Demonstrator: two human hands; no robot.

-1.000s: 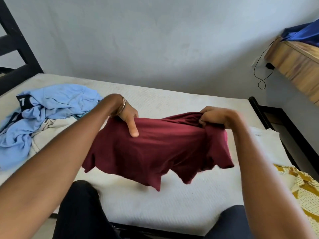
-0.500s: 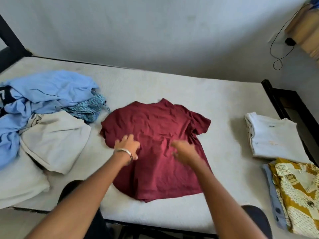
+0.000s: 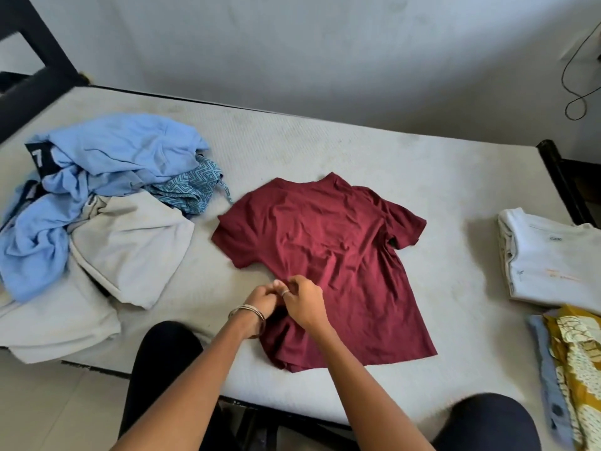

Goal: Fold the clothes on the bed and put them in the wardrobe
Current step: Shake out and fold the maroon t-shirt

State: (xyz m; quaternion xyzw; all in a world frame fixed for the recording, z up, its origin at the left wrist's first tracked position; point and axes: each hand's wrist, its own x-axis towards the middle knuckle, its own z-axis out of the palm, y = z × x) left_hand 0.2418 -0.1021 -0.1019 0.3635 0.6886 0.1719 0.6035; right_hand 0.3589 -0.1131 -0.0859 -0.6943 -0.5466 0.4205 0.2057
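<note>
A dark red cotton T-shirt (image 3: 328,265) lies spread flat, unfolded, mid-mattress. Left hand (image 3: 260,301) and right hand (image 3: 304,301) both pinch its left side edge. Folded white shirt (image 3: 549,258) and yellow patterned garment (image 3: 579,362) wait right; a crumpled blue-and-beige pile (image 3: 97,203) remains left.

maroon t-shirt (image 3: 328,255) now spread flat on bed, left hand (image 3: 260,299) and right hand (image 3: 304,302) meeting at its left edge

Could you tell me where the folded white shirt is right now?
The white shirt lies at the bed's right edge, above the yellow patterned cloth, apart from the red shirt.
</note>
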